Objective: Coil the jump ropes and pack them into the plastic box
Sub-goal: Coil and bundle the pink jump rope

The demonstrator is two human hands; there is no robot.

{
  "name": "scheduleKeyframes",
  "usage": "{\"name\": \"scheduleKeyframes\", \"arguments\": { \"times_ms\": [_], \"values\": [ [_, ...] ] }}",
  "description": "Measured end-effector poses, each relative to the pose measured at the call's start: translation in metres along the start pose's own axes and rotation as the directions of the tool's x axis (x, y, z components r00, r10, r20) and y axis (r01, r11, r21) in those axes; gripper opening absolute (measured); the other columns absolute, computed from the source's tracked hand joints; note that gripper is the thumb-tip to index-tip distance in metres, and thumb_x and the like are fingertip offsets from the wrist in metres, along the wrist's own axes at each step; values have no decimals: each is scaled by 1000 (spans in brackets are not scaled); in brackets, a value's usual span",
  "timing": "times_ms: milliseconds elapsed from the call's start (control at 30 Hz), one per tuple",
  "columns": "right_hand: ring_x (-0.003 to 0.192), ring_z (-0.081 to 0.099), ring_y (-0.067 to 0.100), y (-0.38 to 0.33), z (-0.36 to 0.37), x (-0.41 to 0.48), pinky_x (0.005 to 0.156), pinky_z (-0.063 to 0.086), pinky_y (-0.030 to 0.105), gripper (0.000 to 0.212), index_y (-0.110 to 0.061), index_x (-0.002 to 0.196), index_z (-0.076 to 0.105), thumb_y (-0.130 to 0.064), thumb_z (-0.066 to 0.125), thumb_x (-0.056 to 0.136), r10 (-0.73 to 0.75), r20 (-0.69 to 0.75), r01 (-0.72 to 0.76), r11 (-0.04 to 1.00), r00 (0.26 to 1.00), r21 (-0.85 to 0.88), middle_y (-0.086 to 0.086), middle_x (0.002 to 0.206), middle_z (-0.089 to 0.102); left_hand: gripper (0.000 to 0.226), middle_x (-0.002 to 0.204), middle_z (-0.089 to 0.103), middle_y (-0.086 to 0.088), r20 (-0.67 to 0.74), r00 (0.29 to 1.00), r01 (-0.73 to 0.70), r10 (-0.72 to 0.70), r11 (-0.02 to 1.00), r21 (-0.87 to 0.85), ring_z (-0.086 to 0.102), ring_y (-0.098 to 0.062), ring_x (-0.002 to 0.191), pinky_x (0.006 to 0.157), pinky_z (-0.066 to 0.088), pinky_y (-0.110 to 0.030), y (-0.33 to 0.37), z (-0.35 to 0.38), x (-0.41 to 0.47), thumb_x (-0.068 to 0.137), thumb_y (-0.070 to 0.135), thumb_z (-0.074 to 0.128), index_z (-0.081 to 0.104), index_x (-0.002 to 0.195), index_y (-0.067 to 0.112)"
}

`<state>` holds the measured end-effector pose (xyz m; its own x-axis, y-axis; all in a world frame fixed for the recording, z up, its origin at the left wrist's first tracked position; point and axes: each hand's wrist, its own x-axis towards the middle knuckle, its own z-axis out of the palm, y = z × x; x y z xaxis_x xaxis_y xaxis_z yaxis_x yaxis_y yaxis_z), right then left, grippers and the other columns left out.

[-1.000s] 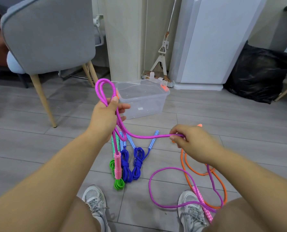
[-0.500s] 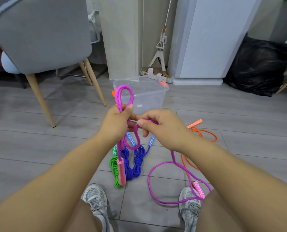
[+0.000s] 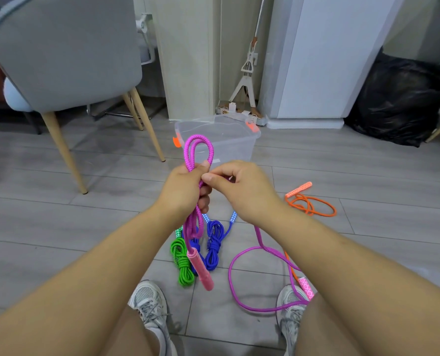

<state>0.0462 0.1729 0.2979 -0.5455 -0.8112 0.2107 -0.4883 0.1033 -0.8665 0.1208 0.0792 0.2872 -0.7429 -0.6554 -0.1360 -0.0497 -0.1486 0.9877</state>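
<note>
My left hand (image 3: 185,187) grips folded loops of the purple jump rope (image 3: 197,150); loops stick up above the fist and hang below it with a pink handle (image 3: 200,271). My right hand (image 3: 242,187) pinches the same rope right beside the left thumb. The rest of the purple rope trails down to the floor in a wide loop (image 3: 236,283) to its second pink handle (image 3: 306,290) by my right shoe. A clear plastic box (image 3: 239,140) with orange latches stands open on the floor just beyond my hands.
Coiled green rope (image 3: 181,263) and two coiled blue ropes (image 3: 215,244) lie on the floor below my hands. An uncoiled orange rope (image 3: 314,205) lies to the right. A grey chair (image 3: 67,52) stands at left, a black bag (image 3: 403,98) at right.
My right hand swung in from the right to meet my left hand, laying another purple loop into its grip. The loose rope on the floor has shortened.
</note>
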Motion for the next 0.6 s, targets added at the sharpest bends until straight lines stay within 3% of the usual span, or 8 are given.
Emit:
{"name": "scheduleKeyframes", "arguments": {
  "times_ms": [267, 367, 467, 533, 600],
  "values": [
    [56, 47, -8, 16, -19, 6, 56, 36, 7, 5, -22, 83, 66, -25, 70, 82, 45, 28, -41, 990, 999, -138, -13, 68, 56, 39, 44, 27, 4, 62, 993, 108, -100, 983, -151, 21, -9, 34, 39, 26, -17, 5, -17, 3, 95, 39, 47, 41, 63, 17],
    [60, 48, 0, 25, -30, 5, 59, 39, 16, 8, -30, 77, 63, -27, 68, 83, 85, 14, -83, 987, 996, -134, 0, 74, 62, 38, 48, 25, 4, 121, 987, 121, -102, 979, -162, 21, -9, 36, 40, 25, -17, 6, -26, 4, 89, 42, 57, 42, 63, 18],
    [67, 51, 11, 26, -34, 3, 63, 40, 24, 8, -28, 78, 65, -26, 65, 85, 72, -11, -73, 988, 997, -133, 12, 79, 65, 32, 52, 23, 5, 182, 982, 54, -42, 997, -62, 20, -8, 38, 40, 26, -18, 2, -27, 3, 79, 24, 71, 41, 67, 19],
    [64, 50, 9, 26, -33, 2, 59, 39, 17, 6, -24, 81, 65, -26, 64, 87, 46, -45, -52, 990, 998, -128, 4, 71, 61, 29, 53, 25, 4, 206, 978, 7, -10, 1000, 16, 22, -8, 39, 39, 30, -20, 0, -24, 1, 84, 9, 66, 41, 71, 17],
    [64, 52, 7, 25, -30, 2, 58, 39, 9, 4, -23, 83, 64, -24, 63, 88, 40, -88, -47, 996, 995, -71, -4, 69, 59, 26, 54, 27, 4, 202, 979, 2, -11, 999, 44, 24, -9, 41, 40, 31, -21, 0, -21, -1, 90, 8, 59, 40, 73, 16]
  ]
}}
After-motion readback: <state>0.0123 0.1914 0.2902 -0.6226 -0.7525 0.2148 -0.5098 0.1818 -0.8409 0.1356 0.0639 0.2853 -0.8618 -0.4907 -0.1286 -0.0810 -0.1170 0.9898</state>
